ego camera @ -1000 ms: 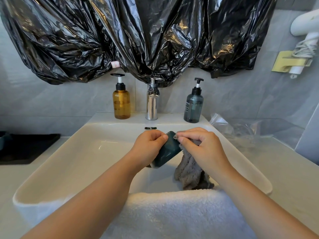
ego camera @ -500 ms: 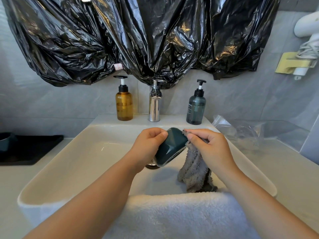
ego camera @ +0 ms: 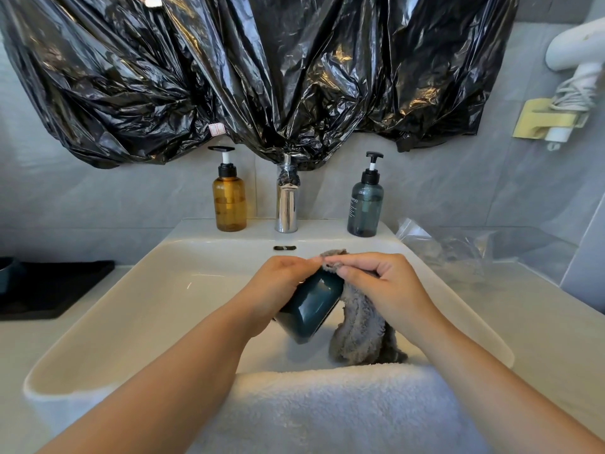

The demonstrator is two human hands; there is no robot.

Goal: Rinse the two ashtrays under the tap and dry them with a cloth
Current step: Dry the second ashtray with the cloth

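The teal ashtray (ego camera: 311, 306) shows only its outside, its hollow hidden behind the left hand (ego camera: 278, 283) and grey cloth (ego camera: 360, 326). The tap (ego camera: 286, 204) loses its top under black plastic (ego camera: 262, 77), and a dark object (ego camera: 6, 273) is cut off by the left edge.

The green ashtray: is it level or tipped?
Tipped: the left hand holds the ashtray steeply slanted over the sink; the right hand pinches the cloth.

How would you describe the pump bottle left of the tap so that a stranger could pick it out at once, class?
Start at the white sink and look along its back ledge to the chrome tap. The bottle stands upright just left of it. Unlike the grey-blue pump bottle right of the tap, it is amber brown with a black pump.
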